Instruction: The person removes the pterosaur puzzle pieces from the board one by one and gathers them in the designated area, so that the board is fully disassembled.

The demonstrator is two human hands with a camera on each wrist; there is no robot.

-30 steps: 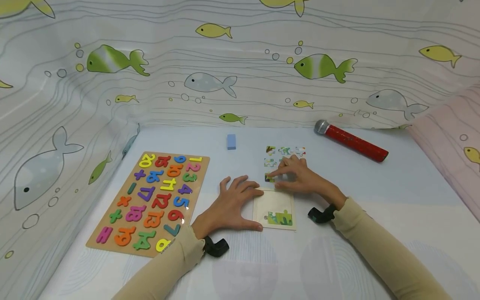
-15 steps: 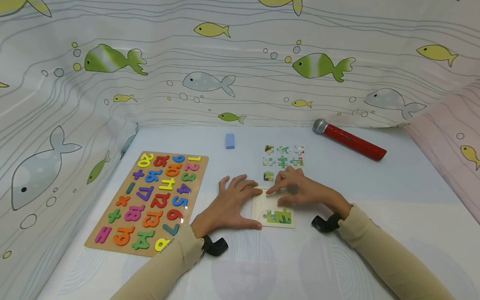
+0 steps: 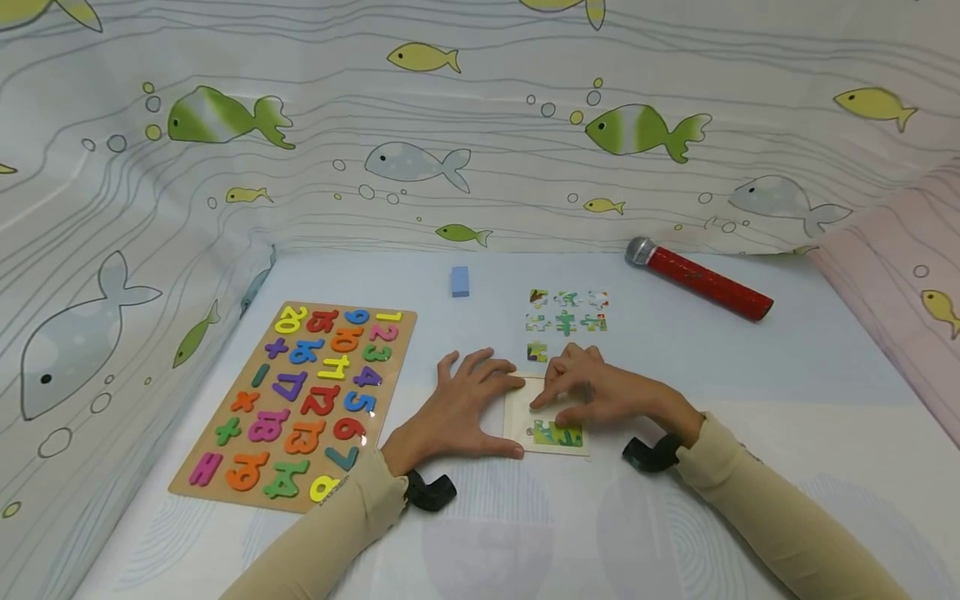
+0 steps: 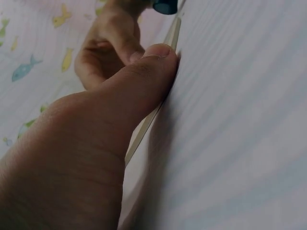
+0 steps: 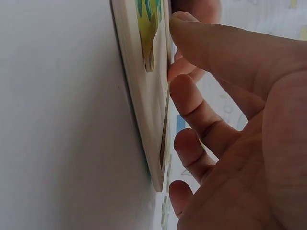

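Note:
In the head view a small square wooden puzzle board (image 3: 516,421) lies before me, with joined green puzzle pieces (image 3: 557,433) along its near side. My left hand (image 3: 461,417) spreads over the board's left side, thumb at the near corner and index finger at the far one; in the left wrist view the thumb (image 4: 153,62) rests against the edge. My right hand (image 3: 611,392) hovers over the board, index fingertip down at its middle, thumb apart. No piece shows between them, and the right wrist view shows the other fingers (image 5: 187,143) loosely bent.
Several loose puzzle pieces (image 3: 566,321) lie in rows beyond the board. To the left is a number board (image 3: 300,400) with colourful digits. A blue block (image 3: 460,282) and a red microphone (image 3: 701,279) lie farther back, before a fish-patterned cloth wall (image 3: 510,108).
My right hand has come from the loose pieces toward me, over the puzzle board. The nearest loose piece stays in its place. My left hand keeps its spot at the board's side.

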